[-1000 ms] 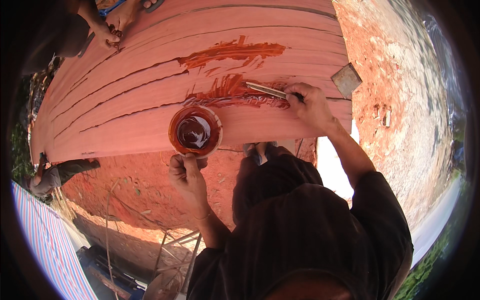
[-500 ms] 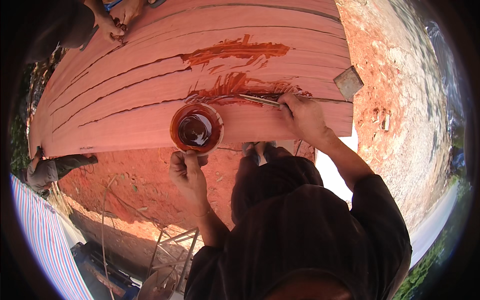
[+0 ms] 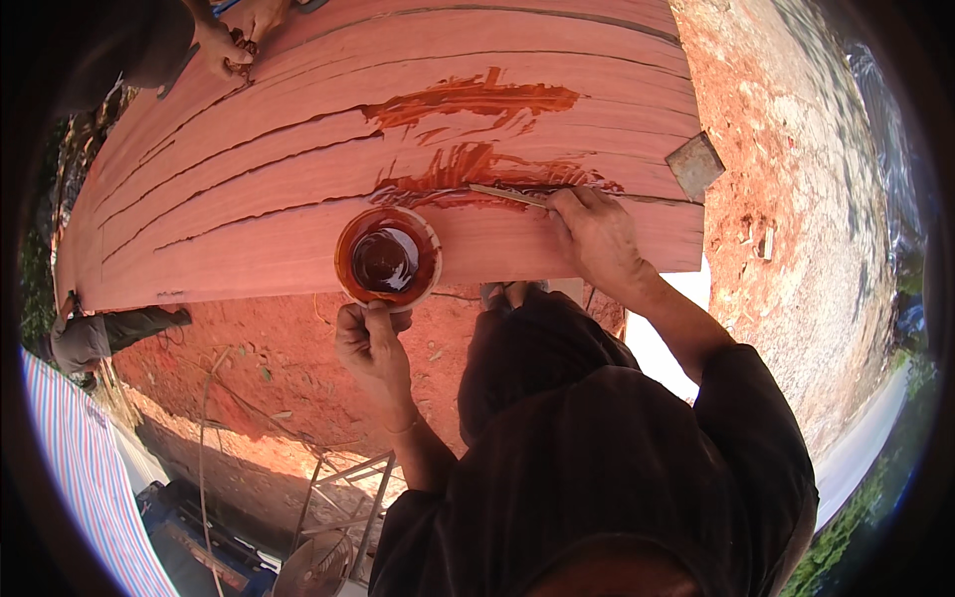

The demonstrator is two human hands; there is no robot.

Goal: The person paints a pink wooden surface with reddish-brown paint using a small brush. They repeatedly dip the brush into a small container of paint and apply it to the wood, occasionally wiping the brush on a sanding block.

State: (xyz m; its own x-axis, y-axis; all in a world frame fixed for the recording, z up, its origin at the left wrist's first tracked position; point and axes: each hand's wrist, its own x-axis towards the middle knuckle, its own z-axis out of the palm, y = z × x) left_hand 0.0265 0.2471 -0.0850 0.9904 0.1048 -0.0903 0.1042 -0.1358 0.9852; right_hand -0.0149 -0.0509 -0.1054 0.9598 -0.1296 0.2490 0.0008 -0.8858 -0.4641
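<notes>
My left hand (image 3: 374,343) pinches the near rim of a round bowl (image 3: 428,271) over the front edge of a wide reddish wooden slab (image 3: 269,254). Inside the bowl is glossy, dark red-brown liquid (image 3: 383,261). In my right hand (image 3: 602,239) is a thin, flat scraper (image 3: 505,194), its tip pointing left. The blade lies along a dark crack in the wood, beside a wet red-brown smear (image 3: 468,164). Another wet smear (image 3: 473,102) covers a crack farther back.
At the far left, another person's hands (image 3: 234,45) work at a crack. A square metal plate (image 3: 694,167) sits at the slab's right edge. Another person (image 3: 95,338) is beyond its left end. Below stand a metal frame (image 3: 348,507) and a round fan (image 3: 313,567).
My right hand and the scraper have shifted slightly left along the crack. The bowl has moved a little left in my left hand.
</notes>
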